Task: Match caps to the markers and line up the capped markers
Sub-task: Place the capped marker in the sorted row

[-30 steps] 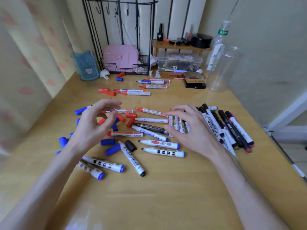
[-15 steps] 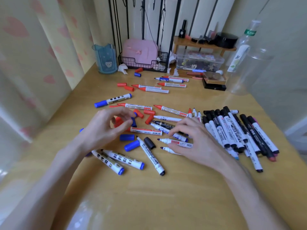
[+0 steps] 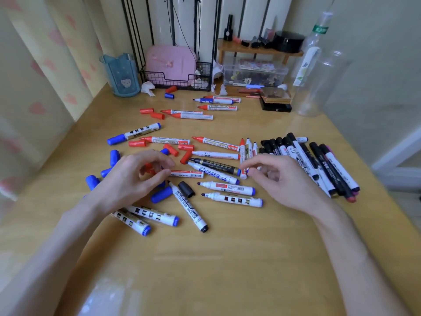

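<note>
Uncapped red, blue and black markers lie scattered mid-table, among them a red marker [image 3: 189, 174], a black-and-gold marker [image 3: 215, 165] and a white marker with a dark tip [image 3: 227, 187]. Loose red caps [image 3: 136, 143], blue caps [image 3: 161, 194] and one black cap [image 3: 186, 189] lie around them. A row of capped black markers [image 3: 305, 157] lies side by side at the right. My left hand [image 3: 134, 179] curls over the cap pile and pinches a red cap [image 3: 148, 171]. My right hand [image 3: 280, 179] pinches the rear end of a blue marker [image 3: 249, 148] between thumb and index finger.
Farther back lie more red and blue markers [image 3: 216, 107] and two caps [image 3: 169, 92]. A blue cup [image 3: 120, 76], a wire rack with a pink case [image 3: 170, 62], a clear box [image 3: 255, 73], a small dark box [image 3: 275, 103] and clear bottles [image 3: 319, 83] line the back edge.
The view has tilted down and moved closer. My right hand has lifted from lying flat on the markers and curled its fingertips onto a marker end. My left hand has closed over the red caps.
</note>
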A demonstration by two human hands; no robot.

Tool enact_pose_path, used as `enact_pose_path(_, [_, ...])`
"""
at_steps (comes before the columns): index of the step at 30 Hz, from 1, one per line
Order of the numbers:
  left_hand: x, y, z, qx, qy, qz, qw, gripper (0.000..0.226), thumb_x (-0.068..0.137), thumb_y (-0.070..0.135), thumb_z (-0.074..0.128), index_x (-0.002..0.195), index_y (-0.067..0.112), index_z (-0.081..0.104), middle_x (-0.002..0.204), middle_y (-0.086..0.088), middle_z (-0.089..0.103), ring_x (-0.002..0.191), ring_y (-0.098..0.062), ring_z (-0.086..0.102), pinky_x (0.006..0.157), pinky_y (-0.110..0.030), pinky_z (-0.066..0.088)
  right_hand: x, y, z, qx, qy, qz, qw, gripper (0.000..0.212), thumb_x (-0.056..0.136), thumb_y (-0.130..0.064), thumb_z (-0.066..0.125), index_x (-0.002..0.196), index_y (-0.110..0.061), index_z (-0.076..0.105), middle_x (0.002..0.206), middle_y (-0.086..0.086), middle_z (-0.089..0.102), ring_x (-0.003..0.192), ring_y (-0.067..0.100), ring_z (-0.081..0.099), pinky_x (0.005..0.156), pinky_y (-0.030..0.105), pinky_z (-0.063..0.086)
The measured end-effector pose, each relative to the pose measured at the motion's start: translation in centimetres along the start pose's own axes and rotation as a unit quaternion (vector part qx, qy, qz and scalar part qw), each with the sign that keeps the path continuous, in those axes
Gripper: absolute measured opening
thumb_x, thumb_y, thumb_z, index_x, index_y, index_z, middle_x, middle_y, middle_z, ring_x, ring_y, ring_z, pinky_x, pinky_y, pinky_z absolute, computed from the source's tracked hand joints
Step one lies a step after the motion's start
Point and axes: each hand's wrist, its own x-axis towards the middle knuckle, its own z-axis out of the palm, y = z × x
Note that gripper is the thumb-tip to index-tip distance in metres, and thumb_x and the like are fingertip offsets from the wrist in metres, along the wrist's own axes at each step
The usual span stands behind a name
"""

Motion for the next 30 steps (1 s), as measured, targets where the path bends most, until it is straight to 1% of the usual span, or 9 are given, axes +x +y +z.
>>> enact_pose_path(2, [0.0, 0.0, 0.1, -0.008, 0.005, -0.003, 1.000, 0.014, 0.097, 0.018, 0.071, 0.107, 0.027, 0.074, 0.085, 0.013, 0.066, 0.080, -0.010, 0.061, 0.071, -0.012, 0.041, -0.2, -0.2, -0.1, 0.001, -0.008, 0.004, 1.000, 0.024, 0.102, -0.021, 0.062, 0.106, -0.041, 0.075, 0.089, -0.008, 0.072, 0.051, 0.008, 0.038, 0.054, 0.027, 0.038])
enact_pose_path(5, [0.0, 0.1, 0.0, -0.014, 0.005, -0.005, 1.000, 0.013, 0.098, 0.018, 0.070, 0.107, 0.026, 0.074, 0.084, 0.009, 0.066, 0.080, -0.014, 0.061, 0.072, -0.015, 0.043, -0.4, -0.7, -0.1, 0.008, -0.011, 0.010, 1.000, 0.021, 0.100, -0.018, 0.066, 0.107, -0.035, 0.076, 0.077, -0.023, 0.064, 0.050, 0.005, 0.044, 0.051, 0.014, 0.033])
enact_pose_path(7, [0.0, 0.0, -0.1, -0.017, 0.006, -0.008, 1.000, 0.013, 0.098, 0.018, 0.070, 0.106, 0.026, 0.074, 0.083, 0.005, 0.067, 0.080, -0.016, 0.062, 0.072, -0.017, 0.044, -0.5, -1.3, 0.3, 0.020, -0.022, 0.010, 1.000, 0.018, 0.098, -0.015, 0.069, 0.106, -0.029, 0.078, 0.073, -0.022, 0.063, 0.051, 0.003, 0.047, 0.051, 0.010, 0.032])
enact_pose_path(10, [-0.1, 0.0, -0.3, -0.023, 0.008, -0.008, 1.000, 0.013, 0.098, 0.017, 0.070, 0.106, 0.027, 0.074, 0.083, 0.005, 0.067, 0.080, -0.016, 0.062, 0.071, -0.015, 0.043, -0.7, -2.2, 1.2, 0.023, -0.046, -0.004, 0.999, 0.016, 0.095, -0.014, 0.073, 0.103, -0.027, 0.078, 0.080, -0.009, 0.067, 0.055, 0.003, 0.049, 0.054, 0.008, 0.035])
enact_pose_path(13, [-0.2, -0.4, -0.8, -0.012, 0.013, -0.017, 1.000, 0.014, 0.098, 0.018, 0.071, 0.105, 0.029, 0.074, 0.086, 0.006, 0.070, 0.081, -0.016, 0.063, 0.069, -0.016, 0.042, -0.6, -2.4, 1.9, 0.002, -0.054, -0.019, 0.998, 0.014, 0.093, -0.019, 0.076, 0.099, -0.031, 0.078, 0.084, -0.004, 0.068, 0.061, 0.004, 0.052, 0.056, 0.009, 0.037])
enact_pose_path(16, [-0.4, -0.8, -1.6, 0.000, 0.015, -0.026, 1.000, 0.013, 0.097, 0.019, 0.072, 0.104, 0.030, 0.073, 0.090, 0.010, 0.073, 0.083, -0.016, 0.065, 0.068, -0.019, 0.043, -0.6, -2.1, 1.9, -0.005, -0.054, -0.018, 0.998, 0.008, 0.089, -0.028, 0.080, 0.092, -0.035, 0.077, 0.079, -0.003, 0.066, 0.067, 0.009, 0.055, 0.061, 0.010, 0.038])
enact_pose_path(20, [-0.6, -1.2, -1.9, 0.011, 0.003, -0.034, 0.999, 0.013, 0.096, 0.021, 0.073, 0.102, 0.033, 0.073, 0.092, 0.013, 0.073, 0.085, -0.016, 0.066, 0.069, -0.024, 0.046, -0.7, -1.4, 1.3, -0.035, -0.068, -0.005, 0.997, 0.010, 0.082, -0.036, 0.085, 0.083, -0.034, 0.075, 0.065, -0.001, 0.057, 0.053, 0.007, 0.038, 0.059, 0.014, 0.039])
enact_pose_path(25, [-0.7, -0.8, -2.0, -0.002, -0.022, -0.028, 0.999, 0.007, 0.094, 0.027, 0.075, 0.099, 0.030, 0.070, 0.086, 0.008, 0.071, 0.083, -0.017, 0.066, 0.070, -0.013, 0.042, -0.9, -1.5, 1.0, -0.084, -0.085, 0.004, 0.993, 0.015, 0.078, -0.040, 0.087, 0.083, -0.032, 0.075, 0.066, 0.001, 0.057, 0.052, 0.006, 0.041, 0.057, 0.014, 0.036])
enact_pose_path(30, [-0.8, 0.3, -1.9, -0.017, -0.046, -0.012, 0.999, 0.010, 0.087, 0.037, 0.081, 0.086, 0.032, 0.072, 0.079, 0.006, 0.066, 0.078, -0.017, 0.061, 0.069, -0.014, 0.041, -0.7, -2.2, 2.6, -0.096, -0.039, -0.033, 0.994, 0.014, 0.080, -0.044, 0.083, 0.086, -0.035, 0.074, 0.070, -0.005, 0.056, 0.060, 0.009, 0.048, 0.060, 0.020, 0.041])
